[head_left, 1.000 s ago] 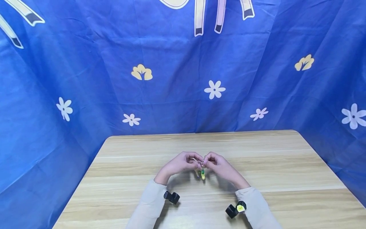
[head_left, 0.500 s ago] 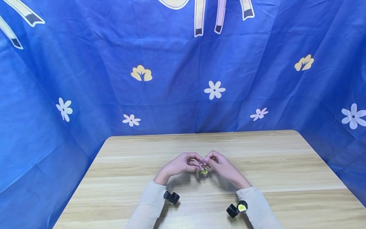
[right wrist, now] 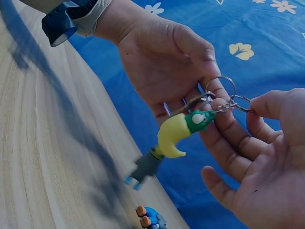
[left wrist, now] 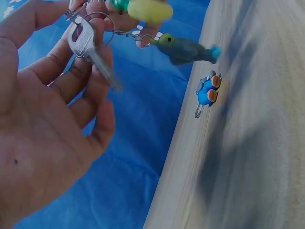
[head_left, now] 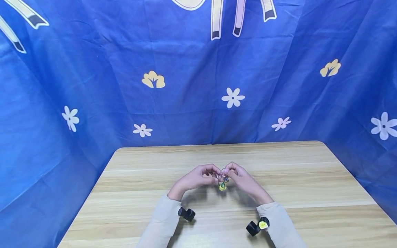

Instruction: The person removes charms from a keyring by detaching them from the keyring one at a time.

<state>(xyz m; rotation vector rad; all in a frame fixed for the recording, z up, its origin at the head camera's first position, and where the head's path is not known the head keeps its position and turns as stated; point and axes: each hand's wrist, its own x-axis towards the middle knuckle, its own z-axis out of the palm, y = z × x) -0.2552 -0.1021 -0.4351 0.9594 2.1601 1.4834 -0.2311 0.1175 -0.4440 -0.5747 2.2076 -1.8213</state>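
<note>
1. A bunch of thin metal rings, chains, a key and charms is held up between the two hands, above the table.
2. The flat silvery key (left wrist: pixel 85 40), its blade blurred, hangs across the fingers of the left hand (head_left: pixel 193 179), whose thumb and forefinger are pinched at the round wire ring (right wrist: pixel 233 86).
3. A second ring (right wrist: pixel 243 110) is pinched between thumb and forefinger of the right hand (head_left: pixel 243 179); its other fingers are loosely bent.
4. From the chains are suspended a smooth, rounded green-and-yellow figure (right wrist: pixel 174 136) and a dull grey figure (left wrist: pixel 183 49) with blue feet.
5. On the pale, wood-grained table (head_left: pixel 149 162), a small blue figure (left wrist: pixel 208 90) with orange feet and a wire loop is seen lying apart from the bunch.
6. The table is backed by creased blue cloth (head_left: pixel 186 58), printed with flowers.
</note>
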